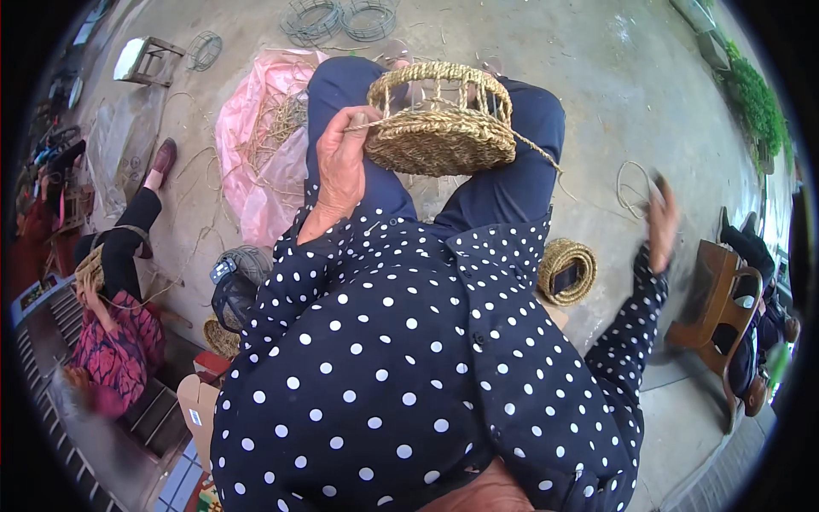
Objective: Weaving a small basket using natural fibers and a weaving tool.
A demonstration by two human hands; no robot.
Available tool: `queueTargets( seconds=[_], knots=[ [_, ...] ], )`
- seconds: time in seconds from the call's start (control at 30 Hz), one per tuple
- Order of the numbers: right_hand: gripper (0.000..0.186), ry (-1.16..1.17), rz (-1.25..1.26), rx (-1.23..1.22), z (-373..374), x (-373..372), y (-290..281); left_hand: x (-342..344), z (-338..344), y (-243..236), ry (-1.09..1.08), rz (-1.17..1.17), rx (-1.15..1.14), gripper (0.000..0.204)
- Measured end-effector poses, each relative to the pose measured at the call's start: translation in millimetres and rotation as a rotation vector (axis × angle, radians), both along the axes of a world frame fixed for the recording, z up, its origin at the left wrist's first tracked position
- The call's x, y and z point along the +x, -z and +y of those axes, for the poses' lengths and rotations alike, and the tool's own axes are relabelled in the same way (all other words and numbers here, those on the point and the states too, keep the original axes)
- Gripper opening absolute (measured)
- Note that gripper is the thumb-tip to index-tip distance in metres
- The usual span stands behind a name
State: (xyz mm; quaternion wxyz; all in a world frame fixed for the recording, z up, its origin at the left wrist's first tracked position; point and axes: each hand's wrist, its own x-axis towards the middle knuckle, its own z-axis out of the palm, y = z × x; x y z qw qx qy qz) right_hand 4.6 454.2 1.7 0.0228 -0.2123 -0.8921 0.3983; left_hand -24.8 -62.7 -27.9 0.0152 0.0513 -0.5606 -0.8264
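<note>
A round woven straw basket (439, 141) lies tilted across my knees, its braided rim and openwork side turned up and away and its dense flat face toward me. My left hand (343, 166) is closed at the basket's left edge, thumb and fingers pinching it where a thin strand runs along. From the basket's right side a twisted straw cord (537, 152) stretches out and loops on toward my right hand (663, 224). That hand is held far out to the right, smeared by motion, so its grip on the cord cannot be made out.
Pink plastic sheeting (247, 145) with loose straw lies left of my legs. Wire frames (341, 21) rest on the floor ahead. A coiled straw piece (567, 271) sits by my right hip. Another person (119, 341) works at left; a wooden chair (717, 307) stands at right.
</note>
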Motion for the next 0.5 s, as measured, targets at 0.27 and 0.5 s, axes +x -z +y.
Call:
queueTargets(
  seconds=[0.27,0.5],
  knots=[
    [0.013,-0.608,0.161,0.083,-164.2,-47.8,-11.2,2.5,2.3,0.0,-0.009,-0.05,-0.116,0.013],
    [0.024,-0.368,-0.162,-0.062,-106.5,-35.4,33.6,-3.9,4.2,-27.6,0.062,0.208,-0.641,0.023]
  ],
)
